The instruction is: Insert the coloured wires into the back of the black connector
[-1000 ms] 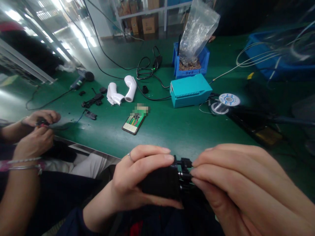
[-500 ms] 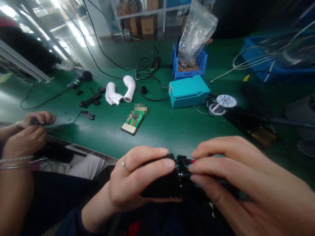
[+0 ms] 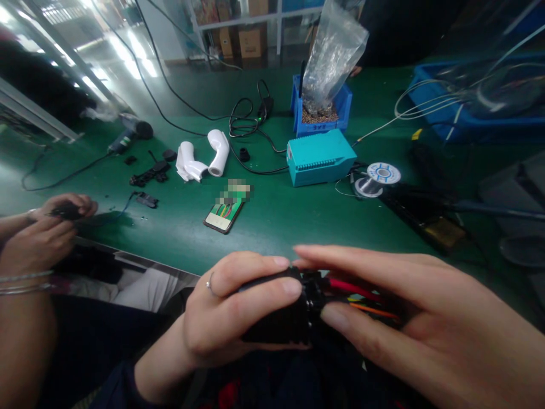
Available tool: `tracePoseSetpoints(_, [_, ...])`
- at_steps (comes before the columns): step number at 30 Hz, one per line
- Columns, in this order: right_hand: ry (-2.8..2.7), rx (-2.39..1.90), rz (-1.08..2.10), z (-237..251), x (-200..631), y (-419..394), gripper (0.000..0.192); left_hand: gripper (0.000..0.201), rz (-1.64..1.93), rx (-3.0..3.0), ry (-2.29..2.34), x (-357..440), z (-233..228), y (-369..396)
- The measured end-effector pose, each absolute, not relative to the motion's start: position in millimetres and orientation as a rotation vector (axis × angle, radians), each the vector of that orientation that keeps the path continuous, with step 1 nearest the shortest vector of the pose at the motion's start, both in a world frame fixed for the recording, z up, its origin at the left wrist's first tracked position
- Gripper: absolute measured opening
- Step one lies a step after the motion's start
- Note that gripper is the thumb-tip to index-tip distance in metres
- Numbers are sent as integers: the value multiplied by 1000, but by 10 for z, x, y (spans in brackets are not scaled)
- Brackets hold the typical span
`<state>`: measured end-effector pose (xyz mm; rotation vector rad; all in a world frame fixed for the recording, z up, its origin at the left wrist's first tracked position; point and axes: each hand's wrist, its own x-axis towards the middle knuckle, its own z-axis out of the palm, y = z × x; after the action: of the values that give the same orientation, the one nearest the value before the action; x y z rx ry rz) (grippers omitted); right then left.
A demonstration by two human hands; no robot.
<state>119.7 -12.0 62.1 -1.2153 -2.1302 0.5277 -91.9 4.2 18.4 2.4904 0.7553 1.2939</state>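
Hands of a co-worker point(image 3: 38, 248) stood at far left, near the edge of the green bench point(image 3: 170, 238). Further right, open surface between the phone point(image 3: 222, 215) and the near hands gave moving room. The left hand point(image 3: 240, 301) held the black housing point(image 3: 276, 318), near centre; at its right end the right hand point(image 3: 409, 307) curved around coloured wires point(image 3: 353, 288) (whether it pinched, I could not tell). Arranging these wires seemed the step; the next move called for steady housing and gentle fingers.
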Motion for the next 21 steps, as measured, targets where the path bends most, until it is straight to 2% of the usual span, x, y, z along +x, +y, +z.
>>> tracePoseSetpoints(3, [-2148, -1236, 440, 520, 1256, -218, 35, 45, 1294, 2444, 667, -935, 146, 92])
tracePoseSetpoints(6, [-2131, -1223, 385, 430, 1254, -320, 23, 54, 1283, 2354, 661, -926, 106, 123])
tracePoseSetpoints(10, [-2145, -1304, 310, 389, 1177, -373, 22, 64, 1255, 2170, 600, -886, 24, 160])
tracePoseSetpoints(21, [-2178, -1266, 90, 360, 1121, -297, 36, 67, 1140, 2167, 494, -889, -29, 281])
